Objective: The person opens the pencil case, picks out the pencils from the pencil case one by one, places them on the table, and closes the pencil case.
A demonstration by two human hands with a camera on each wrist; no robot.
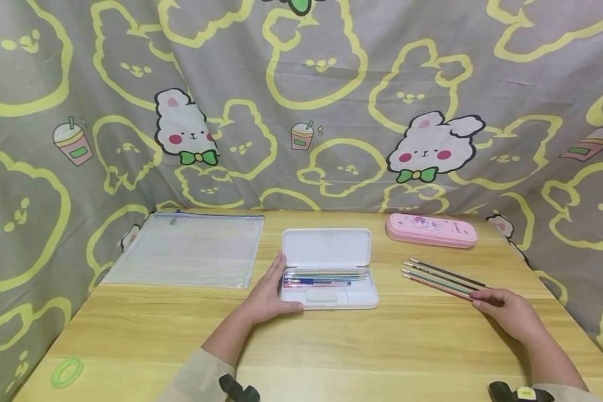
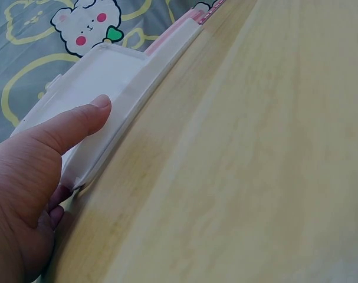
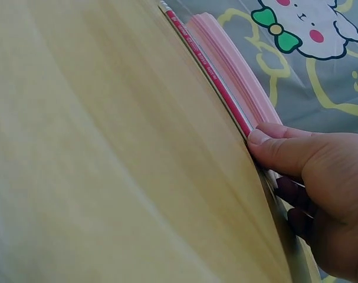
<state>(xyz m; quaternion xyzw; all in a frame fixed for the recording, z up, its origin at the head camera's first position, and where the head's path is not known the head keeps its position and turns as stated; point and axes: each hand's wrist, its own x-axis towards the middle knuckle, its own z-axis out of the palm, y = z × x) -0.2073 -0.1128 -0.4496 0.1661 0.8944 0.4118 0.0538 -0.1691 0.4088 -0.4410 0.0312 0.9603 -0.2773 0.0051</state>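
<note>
A white pencil case point(image 1: 352, 298) lies with its lid raised in the head view. Inside are several pencils and pens point(image 1: 321, 281) and a white eraser point(image 1: 321, 295). My left hand point(image 1: 267, 293) holds the case by its left side, thumb along the front edge and fingers up the side. Several slim pencils point(image 1: 447, 272) lie slanted on the table to the right, eraser ends to the left. At their near end my right hand point(image 1: 510, 312) pinches a red pencil point(image 3: 208, 68) between thumb and forefinger. Whether the green pencil beside it is also pinched is hidden.
A pink pencil box point(image 1: 430, 230), closed, stands at the back right. On the back left lies a clear zip pouch point(image 1: 191, 251). A green ring point(image 1: 67, 372) sits at the table's front left. A patterned curtain point(image 1: 321, 111) hangs behind the wooden table point(image 1: 331, 357).
</note>
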